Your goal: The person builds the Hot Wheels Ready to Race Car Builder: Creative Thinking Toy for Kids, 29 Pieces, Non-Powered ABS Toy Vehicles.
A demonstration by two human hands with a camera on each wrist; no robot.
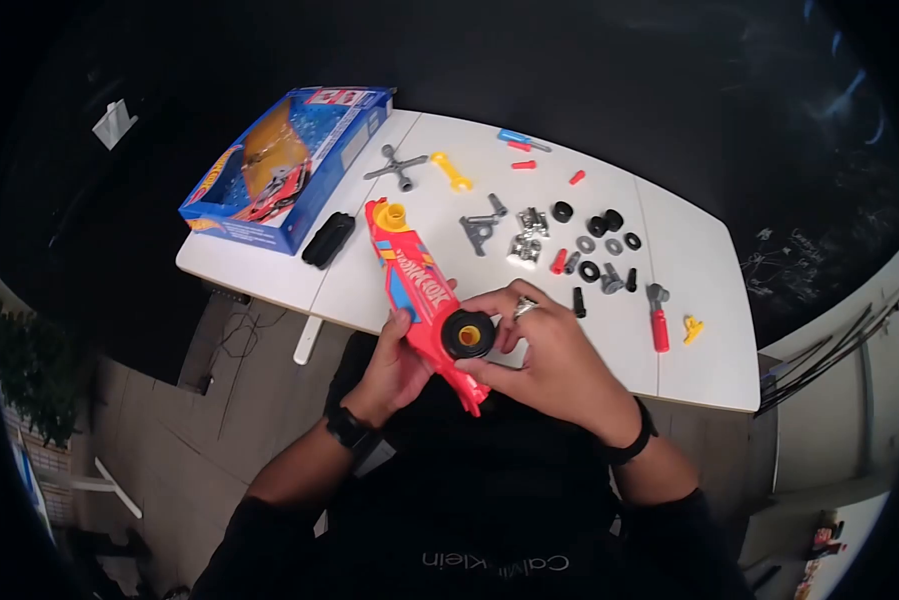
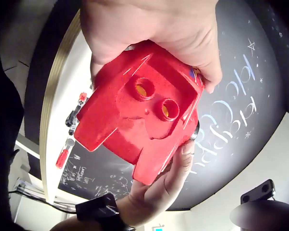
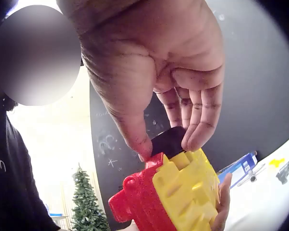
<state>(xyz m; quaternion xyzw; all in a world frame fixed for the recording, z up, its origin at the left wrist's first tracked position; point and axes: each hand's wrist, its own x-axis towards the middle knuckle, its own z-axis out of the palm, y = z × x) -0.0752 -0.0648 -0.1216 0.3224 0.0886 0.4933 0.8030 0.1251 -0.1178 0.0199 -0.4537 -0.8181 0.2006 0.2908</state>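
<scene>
My left hand (image 1: 394, 372) grips a red toy car body (image 1: 414, 278), tilted above the near table edge, its yellow underside (image 3: 187, 185) showing in the right wrist view. A black tire (image 1: 451, 338) with a yellow centre sits against the body's side. My right hand (image 1: 569, 368) pinches this tire between thumb and fingers, the thumb right at the red edge. In the left wrist view the body's end shows two round openings (image 2: 144, 89), with my left hand spread over its top. A second yellow hub (image 1: 394, 216) is bare at the far end.
Behind the body lie a grey cross wrench (image 1: 397, 167), a yellow wrench (image 1: 450, 171) and a black piece (image 1: 328, 240). A blue box (image 1: 294, 165) stands at the table's left. Loose tires (image 1: 562, 211), a packet of small parts (image 1: 527, 240) and a red-handled tool (image 1: 659, 325) lie rightward.
</scene>
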